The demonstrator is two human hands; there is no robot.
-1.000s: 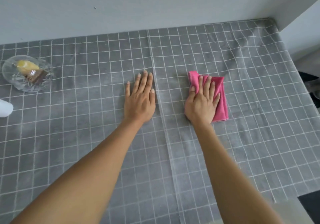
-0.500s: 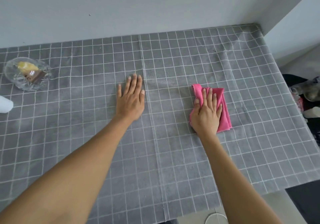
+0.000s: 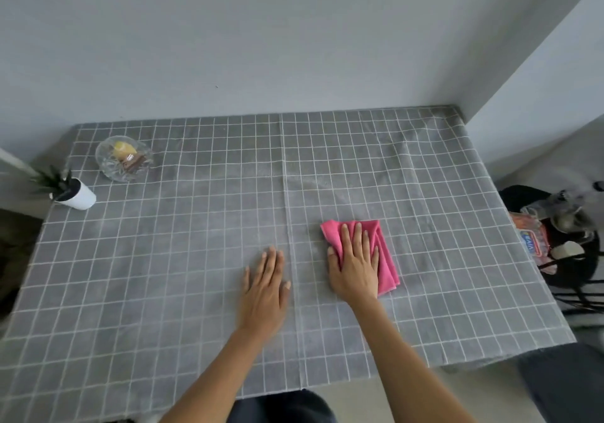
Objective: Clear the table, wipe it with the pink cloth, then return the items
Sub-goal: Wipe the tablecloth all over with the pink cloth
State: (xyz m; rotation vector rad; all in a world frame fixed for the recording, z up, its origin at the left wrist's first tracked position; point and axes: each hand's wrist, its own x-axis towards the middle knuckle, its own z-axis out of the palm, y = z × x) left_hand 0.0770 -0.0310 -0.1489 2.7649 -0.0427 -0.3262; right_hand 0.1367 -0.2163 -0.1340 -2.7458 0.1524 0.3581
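A folded pink cloth (image 3: pixel 385 252) lies on the grey checked tablecloth of the table (image 3: pixel 183 259), right of the centre seam. My right hand (image 3: pixel 354 265) presses flat on the cloth, fingers spread over its left part. To the left of the seam, my left hand (image 3: pixel 266 287) rests palm down on the bare tablecloth and holds nothing. A glass bowl (image 3: pixel 124 158) with a yellow item inside sits at the far left. Beside it stands a small plant in a white pot (image 3: pixel 76 195).
Grey walls close the table at the back and the right corner. A black chair (image 3: pixel 568 252) beside the table's right edge carries a packet and other items. The table's near edge runs just in front of my body.
My right hand has slid the pink cloth toward the near edge. My left hand has also drawn back along the seam. The view has pulled back, now showing the potted plant and the chair.
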